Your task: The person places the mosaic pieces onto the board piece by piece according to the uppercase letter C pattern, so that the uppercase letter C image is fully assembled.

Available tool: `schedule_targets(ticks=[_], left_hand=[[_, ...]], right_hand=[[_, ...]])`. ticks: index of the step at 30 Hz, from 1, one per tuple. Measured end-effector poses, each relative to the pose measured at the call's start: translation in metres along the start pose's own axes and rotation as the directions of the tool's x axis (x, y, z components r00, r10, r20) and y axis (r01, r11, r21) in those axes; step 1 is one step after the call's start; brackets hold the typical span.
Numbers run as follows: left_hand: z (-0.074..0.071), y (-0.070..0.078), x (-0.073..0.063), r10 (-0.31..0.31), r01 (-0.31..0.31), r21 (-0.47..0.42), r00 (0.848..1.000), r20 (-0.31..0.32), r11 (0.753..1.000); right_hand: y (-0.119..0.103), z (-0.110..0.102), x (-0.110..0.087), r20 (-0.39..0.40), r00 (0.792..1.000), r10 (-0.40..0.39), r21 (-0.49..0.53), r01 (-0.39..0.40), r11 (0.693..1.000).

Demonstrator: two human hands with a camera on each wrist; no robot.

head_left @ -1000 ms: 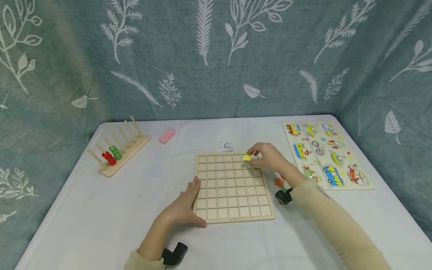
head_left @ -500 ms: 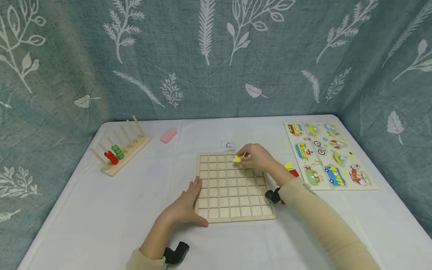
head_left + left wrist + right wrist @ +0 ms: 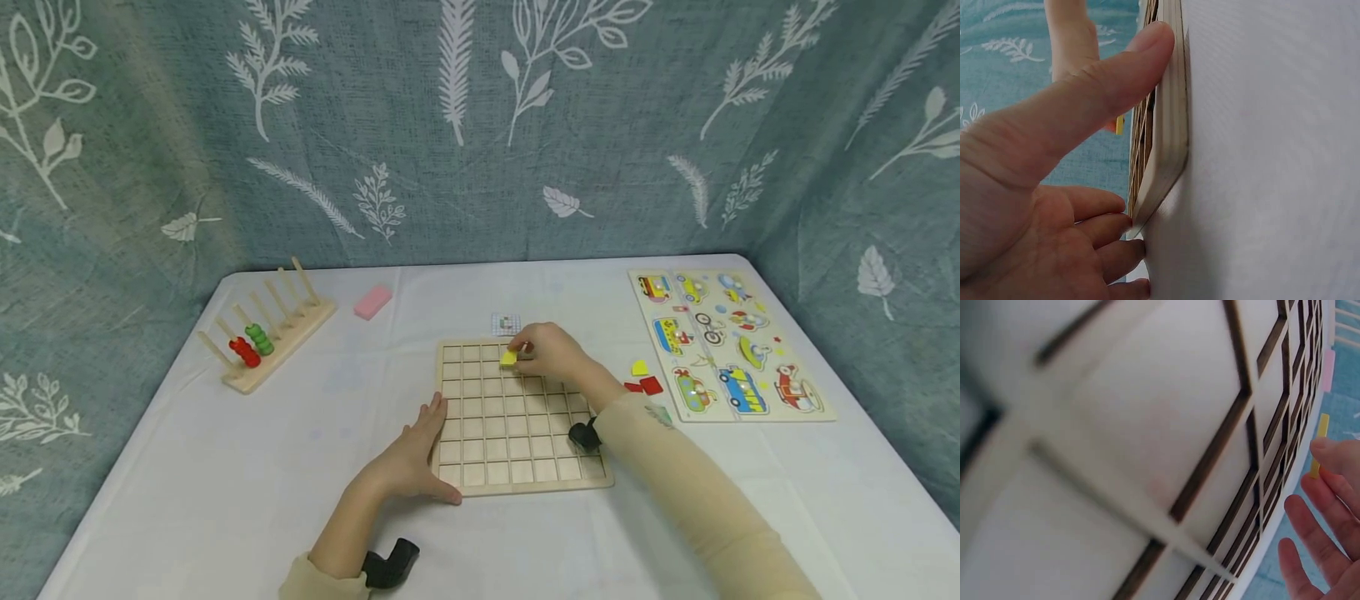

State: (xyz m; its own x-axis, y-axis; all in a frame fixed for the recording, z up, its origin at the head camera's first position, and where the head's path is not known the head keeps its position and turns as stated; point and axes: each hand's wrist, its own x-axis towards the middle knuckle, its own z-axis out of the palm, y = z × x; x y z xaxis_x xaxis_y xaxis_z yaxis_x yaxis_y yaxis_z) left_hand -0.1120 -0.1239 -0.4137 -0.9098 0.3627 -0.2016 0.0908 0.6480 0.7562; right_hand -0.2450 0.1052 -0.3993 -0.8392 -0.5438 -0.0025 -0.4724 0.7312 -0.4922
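Board of gridded wood, probably stiff, lies flat; the left hand, fingers spread, rests against its edge. The right hand pinches a yellow tile above the far rows, likely light, rigid, best taken by opposite edges.

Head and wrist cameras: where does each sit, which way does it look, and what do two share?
Head: on the head, facing forward and down at the wooden grid board; left hand, right hand and sleeves show.
Left wrist: on that wrist, facing past the board's edge towards the curtain; that hand's thumb, fingers and part of the right arm show.
Right wrist: on that wrist, facing low across the board; that hand's thumb and fingers show.
Head and right wrist share the pinched yellow tile.
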Motion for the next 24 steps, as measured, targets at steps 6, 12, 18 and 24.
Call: schedule_targets(ticks=[6,12,18,24], left_hand=[[0.0,0.0,0.0,-0.002,0.002,0.0,1.0,0.002,1.0],[0.0,0.0,0.0,0.006,-0.006,-0.005,1.0,0.01,1.0],[-0.001,0.0,0.0,0.008,-0.008,-0.003,1.0,0.012,1.0],[-0.001,0.0,0.0,0.005,-0.005,-0.001,1.0,0.013,1.0]], right_hand=[[-0.008,0.003,0.006,0.033,0.999,0.022,0.008,-0.022,1.0],[-0.01,0.007,0.009,0.043,0.999,0.013,-0.012,-0.013,1.0],[-0.013,0.011,0.011,0.05,0.999,-0.013,-0.026,0.014,1.0],[-0.016,0.012,0.011,0.039,0.999,-0.02,-0.034,0.021,0.999]])
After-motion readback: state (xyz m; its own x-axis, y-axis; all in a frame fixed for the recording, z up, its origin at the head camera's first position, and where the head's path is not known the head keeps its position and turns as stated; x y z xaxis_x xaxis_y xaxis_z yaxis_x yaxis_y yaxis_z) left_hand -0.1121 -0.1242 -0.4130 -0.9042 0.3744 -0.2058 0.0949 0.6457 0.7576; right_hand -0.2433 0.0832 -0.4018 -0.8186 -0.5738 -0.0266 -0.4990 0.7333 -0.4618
